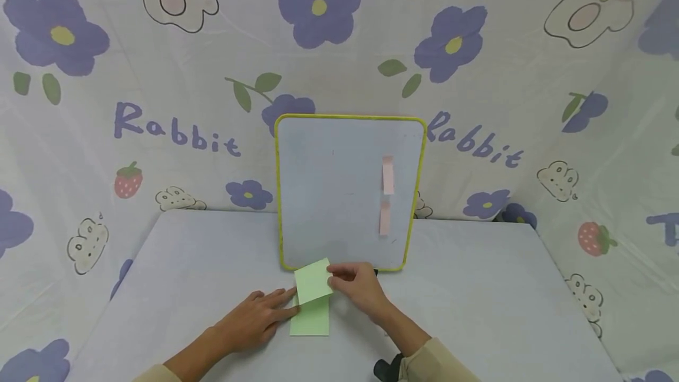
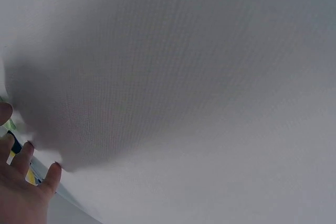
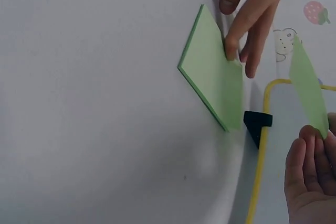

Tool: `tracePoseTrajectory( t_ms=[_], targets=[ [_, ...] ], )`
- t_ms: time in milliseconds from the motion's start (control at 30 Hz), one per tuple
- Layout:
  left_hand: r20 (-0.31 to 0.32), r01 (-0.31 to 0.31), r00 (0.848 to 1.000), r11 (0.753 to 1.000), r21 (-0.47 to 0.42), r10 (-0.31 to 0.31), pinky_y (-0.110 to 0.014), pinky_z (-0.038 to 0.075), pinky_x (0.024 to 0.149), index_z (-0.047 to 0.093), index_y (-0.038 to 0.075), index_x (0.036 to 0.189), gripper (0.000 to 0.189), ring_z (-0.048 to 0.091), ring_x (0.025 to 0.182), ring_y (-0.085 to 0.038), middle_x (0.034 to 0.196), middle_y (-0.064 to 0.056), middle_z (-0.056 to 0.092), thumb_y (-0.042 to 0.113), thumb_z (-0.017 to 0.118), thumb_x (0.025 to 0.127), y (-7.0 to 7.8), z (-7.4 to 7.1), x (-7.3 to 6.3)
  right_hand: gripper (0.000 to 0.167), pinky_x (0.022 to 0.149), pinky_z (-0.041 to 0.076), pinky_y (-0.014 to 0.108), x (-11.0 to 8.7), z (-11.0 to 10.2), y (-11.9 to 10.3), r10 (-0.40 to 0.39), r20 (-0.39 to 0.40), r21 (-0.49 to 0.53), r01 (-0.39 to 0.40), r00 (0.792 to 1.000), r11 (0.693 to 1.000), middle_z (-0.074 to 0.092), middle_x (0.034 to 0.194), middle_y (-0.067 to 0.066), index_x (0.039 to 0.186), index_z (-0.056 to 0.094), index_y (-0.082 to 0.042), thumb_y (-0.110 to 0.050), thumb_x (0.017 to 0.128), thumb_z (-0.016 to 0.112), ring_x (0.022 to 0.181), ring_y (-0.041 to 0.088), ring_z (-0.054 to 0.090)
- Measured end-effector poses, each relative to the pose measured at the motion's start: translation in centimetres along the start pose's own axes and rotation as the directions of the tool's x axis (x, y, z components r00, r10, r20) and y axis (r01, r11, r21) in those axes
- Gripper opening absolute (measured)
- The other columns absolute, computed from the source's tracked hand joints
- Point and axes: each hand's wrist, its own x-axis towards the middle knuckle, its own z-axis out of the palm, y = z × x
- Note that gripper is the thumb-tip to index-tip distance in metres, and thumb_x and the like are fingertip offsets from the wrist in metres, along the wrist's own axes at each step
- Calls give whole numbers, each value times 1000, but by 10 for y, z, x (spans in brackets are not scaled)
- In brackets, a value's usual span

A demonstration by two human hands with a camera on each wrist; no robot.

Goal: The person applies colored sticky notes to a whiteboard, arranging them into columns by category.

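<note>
A light green sticky-note pad [image 1: 310, 321] lies on the white table in front of a small whiteboard. My right hand [image 1: 361, 289] pinches the right edge of a single green sticky note [image 1: 313, 280] between thumb and fingers, raised above the pad. In the right wrist view this sticky note [image 3: 308, 90] stands apart from the pad [image 3: 210, 72], held at its lower end. With fingers extended, my left hand [image 1: 253, 320] rests by the pad's upper left edge, fingertips touching it. The left wrist view catches part of the left hand [image 2: 23, 192] and mostly tabletop.
The yellow-rimmed whiteboard [image 1: 334, 193] leans upright behind the pad. Two pink paper strips, an upper pink strip [image 1: 388, 175] and a lower pink strip [image 1: 384, 219], stick to its right side. A black foot [image 3: 255, 124] supports its lower edge. Printed cloth [image 1: 201, 81] hangs behind the table.
</note>
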Motion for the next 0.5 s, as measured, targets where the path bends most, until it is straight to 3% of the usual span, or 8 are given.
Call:
tracePoseTrajectory(
  t_ms=[133,300,500],
  targets=[
    [-8,-27,1000,999,20,27,-52,56,93,64,22,145,44,60,136,-32,157,-6,55,18,63,102,-2,2,-1,27,76,53,17,5,-5,-5,-79,-33,-31,78,996,997,75,113,22,118,75,6,-1,92,72,95,16,68],
    [-10,-31,999,999,19,31,-53,55,94,63,22,146,45,60,137,-31,156,-4,55,17,62,102,-2,4,-3,26,80,54,17,11,-13,-16,-181,-47,-78,177,982,981,75,113,23,118,74,7,2,93,70,93,13,68],
    [-2,-19,1000,1000,-24,19,-54,54,96,63,21,146,44,58,138,-31,156,-5,56,15,61,103,0,-1,-1,25,81,54,17,19,-24,-39,-239,-75,-98,231,968,968,75,113,22,118,74,7,4,93,70,94,16,69]
  ],
)
